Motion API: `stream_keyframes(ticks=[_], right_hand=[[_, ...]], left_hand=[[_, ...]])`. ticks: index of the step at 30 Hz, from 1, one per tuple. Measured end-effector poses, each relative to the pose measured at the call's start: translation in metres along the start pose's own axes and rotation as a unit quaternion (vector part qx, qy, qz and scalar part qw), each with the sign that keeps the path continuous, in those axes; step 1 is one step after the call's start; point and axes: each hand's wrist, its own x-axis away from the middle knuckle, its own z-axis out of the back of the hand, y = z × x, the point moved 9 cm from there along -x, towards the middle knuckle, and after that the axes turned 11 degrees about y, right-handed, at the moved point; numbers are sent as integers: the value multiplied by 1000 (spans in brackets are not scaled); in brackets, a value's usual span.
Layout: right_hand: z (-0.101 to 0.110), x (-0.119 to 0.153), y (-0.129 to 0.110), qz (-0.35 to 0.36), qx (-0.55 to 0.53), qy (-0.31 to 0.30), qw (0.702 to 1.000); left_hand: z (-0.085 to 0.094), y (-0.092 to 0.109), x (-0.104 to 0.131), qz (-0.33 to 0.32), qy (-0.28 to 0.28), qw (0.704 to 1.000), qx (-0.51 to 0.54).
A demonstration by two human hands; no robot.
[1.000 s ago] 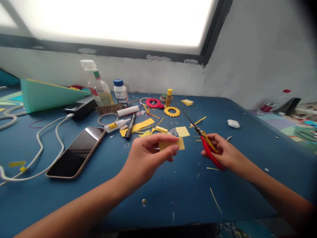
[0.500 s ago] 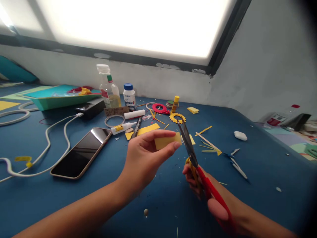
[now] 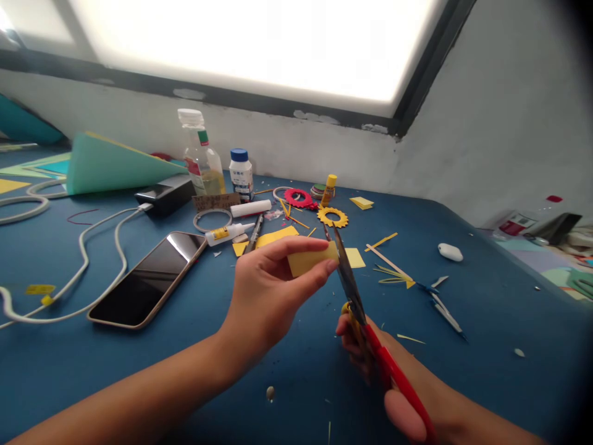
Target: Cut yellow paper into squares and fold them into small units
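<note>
Between thumb and fingers, my left hand (image 3: 273, 287) pinches a small yellow piece of paper (image 3: 308, 261) over the middle of the table. My right hand (image 3: 384, 364) grips a pair of scissors (image 3: 354, 296) with red and yellow handles. The blades point away from me and stand slightly apart, at the right edge of the paper. Whether the blades touch the paper I cannot tell. Behind the tips lies a yellow scalloped paper ring (image 3: 340, 221). Another yellow paper piece (image 3: 356, 258) rests on the table just right of the blades.
A phone (image 3: 148, 278) and white cable (image 3: 121, 247) lie left. Behind are a glass bottle (image 3: 204, 167), blue-capped bottle (image 3: 241, 176), red ring (image 3: 293, 198) and glue stick (image 3: 328, 190). Compasses (image 3: 445, 309), paper strips (image 3: 393, 275) and a white earphone case (image 3: 450, 252) lie right.
The scissors have moved slightly left, up to the paper's edge. My left hand stays nearly still. At the back left, the green sheet has tipped upward.
</note>
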Motion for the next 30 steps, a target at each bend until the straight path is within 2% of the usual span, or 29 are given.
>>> stream_keyframes(ticks=[10,20,26,30], right_hand=[[-1,1,3,6,12,3,1000],[-1,-1,8,20,-3,3,1000],[0,0,4,16,1,4,1000],[-3,-1,-2,37,-9,-4,999]], left_hand=[[1,7,3,-52,5,999,-9],[-1,-3,1,5,-7,1000,25],[-1,-1,3,-4,-6,1000,24],[0,-2,3,-6,2,1000,25]])
